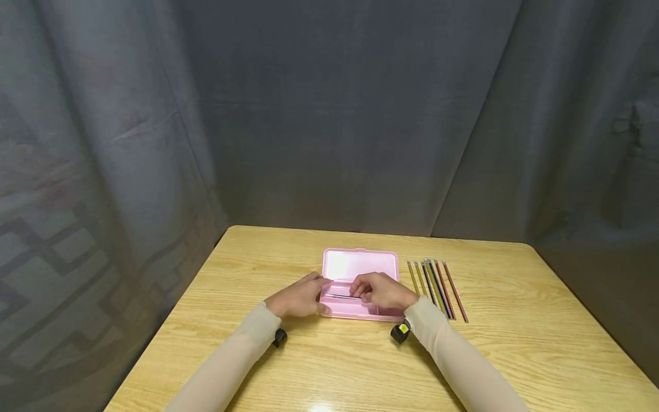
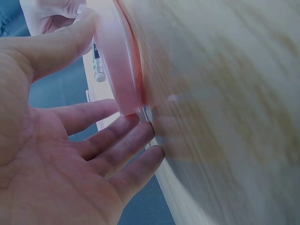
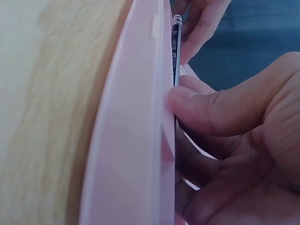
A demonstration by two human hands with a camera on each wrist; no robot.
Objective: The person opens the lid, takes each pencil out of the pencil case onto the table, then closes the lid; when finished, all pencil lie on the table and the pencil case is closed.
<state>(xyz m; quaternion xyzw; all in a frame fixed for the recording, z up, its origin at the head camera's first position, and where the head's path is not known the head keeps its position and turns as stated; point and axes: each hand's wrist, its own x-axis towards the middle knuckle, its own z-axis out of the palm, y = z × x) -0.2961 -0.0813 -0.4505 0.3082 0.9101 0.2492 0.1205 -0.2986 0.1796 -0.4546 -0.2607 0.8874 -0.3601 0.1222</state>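
A pink pencil case [image 1: 345,316] stands on the table with its lid [image 1: 360,264] tipped back. My left hand [image 1: 301,296] is at the case's left end; in the left wrist view its fingers [image 2: 124,149] are extended and touch that end, while the thumb lies along the front. Over the case, my right hand [image 1: 380,290] pinches a dark pencil [image 3: 176,51] between thumb and fingers. The pencil lies lengthwise inside the case, its eraser end toward my left hand. Its other end is hidden by the right hand.
Right of the case, several loose pencils lie side by side: yellow pencils [image 1: 413,277], dark blue ones and a red pencil [image 1: 455,292]. The wooden table [image 1: 319,366] ends at the back before a grey curtain [image 1: 334,143]. Another curtain [image 1: 118,171] hangs at the left.
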